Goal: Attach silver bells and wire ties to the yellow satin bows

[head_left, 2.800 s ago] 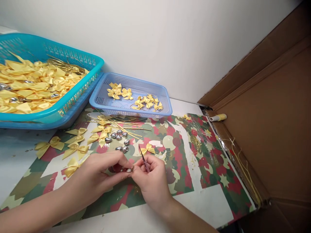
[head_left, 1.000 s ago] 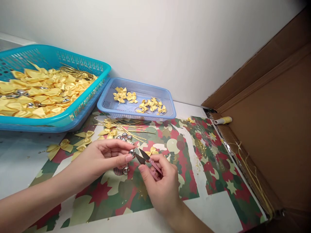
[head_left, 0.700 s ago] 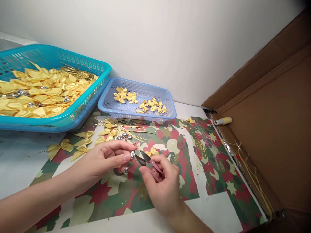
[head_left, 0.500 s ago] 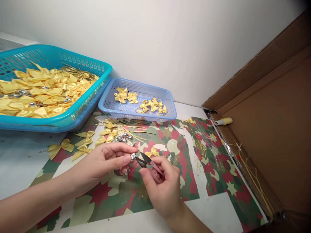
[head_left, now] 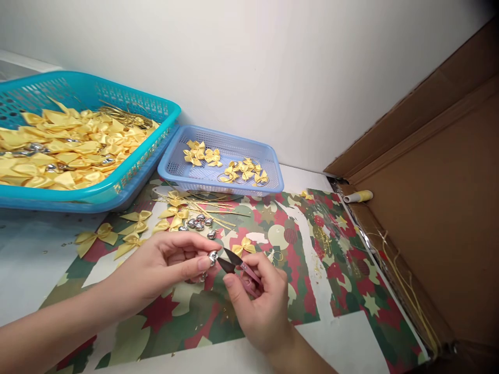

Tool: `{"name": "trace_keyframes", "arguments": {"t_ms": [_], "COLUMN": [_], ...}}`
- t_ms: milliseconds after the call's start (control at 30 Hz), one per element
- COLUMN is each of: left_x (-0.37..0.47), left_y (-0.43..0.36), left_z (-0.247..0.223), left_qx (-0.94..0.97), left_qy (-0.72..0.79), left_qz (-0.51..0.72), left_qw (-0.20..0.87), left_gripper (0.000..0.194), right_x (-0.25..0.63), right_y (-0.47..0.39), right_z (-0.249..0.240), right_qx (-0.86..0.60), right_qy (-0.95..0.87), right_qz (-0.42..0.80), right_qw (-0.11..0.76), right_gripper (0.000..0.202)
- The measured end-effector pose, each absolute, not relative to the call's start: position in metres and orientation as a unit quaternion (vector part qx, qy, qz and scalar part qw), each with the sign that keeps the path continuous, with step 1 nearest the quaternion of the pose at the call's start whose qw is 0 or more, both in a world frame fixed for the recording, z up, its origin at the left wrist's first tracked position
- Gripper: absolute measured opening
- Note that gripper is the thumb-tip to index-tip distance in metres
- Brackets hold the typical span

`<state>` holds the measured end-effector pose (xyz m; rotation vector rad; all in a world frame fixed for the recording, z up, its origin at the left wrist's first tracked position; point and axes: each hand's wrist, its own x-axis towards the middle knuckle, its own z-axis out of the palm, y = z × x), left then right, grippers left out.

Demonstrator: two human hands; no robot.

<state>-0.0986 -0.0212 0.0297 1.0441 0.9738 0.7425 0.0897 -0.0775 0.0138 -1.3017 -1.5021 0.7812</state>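
Between its thumb and fingers, my left hand [head_left: 171,259] pinches a small silver bell [head_left: 212,257]; another shiny piece shows under its fingers. My right hand [head_left: 261,301] is wrapped round pink-handled snips [head_left: 249,275], whose dark blades are parted and point at the bell. Just behind the hands lie several loose silver bells [head_left: 200,222] and thin gold wires [head_left: 210,208]. A yellow bow [head_left: 244,246] rests beyond the snips, and several more bows [head_left: 97,237] lie to the left on the patterned paper.
A large turquoise basket [head_left: 117,184] heaped with yellow bows stands at the left. Beside it is a smaller blue basket [head_left: 222,183] with several bows. A cardboard wall [head_left: 440,182] borders the right side, near a yellow-and-white tube [head_left: 358,196].
The bell in my left hand has turned slightly and shifted a little downward. The snips' blades have moved slightly left, still parted. My hands otherwise keep nearly the same pose.
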Motion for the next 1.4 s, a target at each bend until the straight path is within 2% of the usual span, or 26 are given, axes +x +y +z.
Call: {"name": "trace_keyframes", "arguments": {"t_ms": [133, 200, 400, 533, 767, 1000, 1167, 1233, 1400], "left_x": [-0.096, -0.095, -0.093, -0.092, -0.092, -0.096, -0.096, -0.095, -0.094], "left_y": [-0.023, -0.026, -0.032, -0.033, -0.033, -0.039, -0.047, -0.046, -0.038], "left_z": [0.035, 0.033, 0.018, 0.015, 0.016, 0.009, 0.007, 0.01, 0.016], "left_qx": [0.494, 0.529, 0.644, 0.684, 0.7, 0.767, 0.79, 0.788, 0.728], "left_qy": [0.476, 0.478, 0.467, 0.452, 0.407, 0.392, 0.4, 0.397, 0.438], "left_qz": [0.375, 0.361, 0.307, 0.302, 0.294, 0.285, 0.297, 0.304, 0.282], "left_qw": [0.624, 0.602, 0.523, 0.486, 0.507, 0.42, 0.358, 0.359, 0.446], "left_gripper": [0.02, 0.019, 0.021, 0.015, 0.01, 0.011, 0.009, 0.008, 0.013], "right_x": [0.094, 0.094, 0.086, 0.085, 0.087, 0.078, 0.069, 0.068, 0.073], "right_y": [-0.072, -0.07, -0.072, -0.073, -0.07, -0.074, -0.077, -0.075, -0.071], "right_z": [0.016, 0.017, 0.012, 0.009, 0.012, 0.008, 0.006, 0.007, 0.014], "right_qx": [-0.571, -0.57, -0.519, -0.543, -0.548, -0.608, -0.625, -0.616, -0.588], "right_qy": [-0.581, -0.55, -0.502, -0.51, -0.553, -0.57, -0.497, -0.465, -0.385], "right_qz": [0.368, 0.401, 0.476, 0.46, 0.42, 0.316, 0.368, 0.412, 0.5], "right_qw": [0.448, 0.46, 0.501, 0.483, 0.467, 0.453, 0.476, 0.484, 0.506], "right_gripper": [0.037, 0.039, 0.021, 0.014, 0.004, 0.002, 0.005, 0.006, 0.016]}}
